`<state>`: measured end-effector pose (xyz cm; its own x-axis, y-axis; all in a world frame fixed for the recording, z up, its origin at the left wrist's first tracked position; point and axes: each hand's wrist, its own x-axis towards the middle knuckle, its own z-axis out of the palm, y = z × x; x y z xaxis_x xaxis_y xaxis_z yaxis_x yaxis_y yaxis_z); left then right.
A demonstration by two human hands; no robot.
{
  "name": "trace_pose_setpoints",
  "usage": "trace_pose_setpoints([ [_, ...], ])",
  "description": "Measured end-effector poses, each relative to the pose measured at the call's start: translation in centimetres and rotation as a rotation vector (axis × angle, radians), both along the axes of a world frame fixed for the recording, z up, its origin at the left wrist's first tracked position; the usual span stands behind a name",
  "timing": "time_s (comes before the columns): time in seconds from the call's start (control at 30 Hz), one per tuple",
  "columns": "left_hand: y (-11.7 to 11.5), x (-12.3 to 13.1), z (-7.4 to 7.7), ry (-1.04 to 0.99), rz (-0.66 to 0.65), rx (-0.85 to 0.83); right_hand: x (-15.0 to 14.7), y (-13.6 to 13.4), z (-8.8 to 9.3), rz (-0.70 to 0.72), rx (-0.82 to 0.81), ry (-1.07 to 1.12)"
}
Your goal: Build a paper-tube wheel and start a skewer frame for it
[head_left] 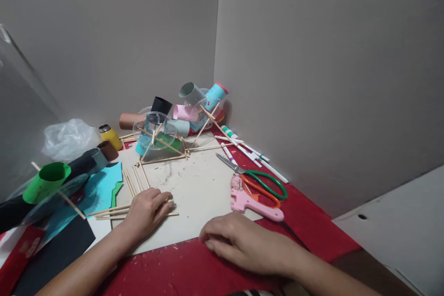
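My left hand lies over a few thin wooden sticks on the white board, its fingers curled down on them. Stick ends show past the fingertips. Just beyond it, more wooden sticks lie side by side. My right hand rests at the board's near edge with its fingers curled together, and no object shows in it. Close to that hand are a pink glue gun and scissors with green and orange handles. Farther back stands a stick frame bearing a clear plastic disc.
Coloured paper tubes crowd the back corner by the grey walls. Markers lie along the right wall. Leftward are a plastic bag, a yellow bottle, a green paper tube, blue paper and black paper. Red cloth covers the table.
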<state>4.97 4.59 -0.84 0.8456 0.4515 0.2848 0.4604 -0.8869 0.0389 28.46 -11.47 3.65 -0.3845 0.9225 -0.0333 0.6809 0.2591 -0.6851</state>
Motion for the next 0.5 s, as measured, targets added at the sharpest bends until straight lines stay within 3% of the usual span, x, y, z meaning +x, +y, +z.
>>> trace_pose_setpoints([
  [0.2,-0.6,-0.4,0.9,-0.044,-0.071,-0.027,0.2,2.0,0.5,0.063,0.046,-0.081],
  [0.5,1.0,-1.7,1.4,-0.048,-0.129,-0.041,0.6,3.7,0.6,0.131,0.085,-0.197],
])
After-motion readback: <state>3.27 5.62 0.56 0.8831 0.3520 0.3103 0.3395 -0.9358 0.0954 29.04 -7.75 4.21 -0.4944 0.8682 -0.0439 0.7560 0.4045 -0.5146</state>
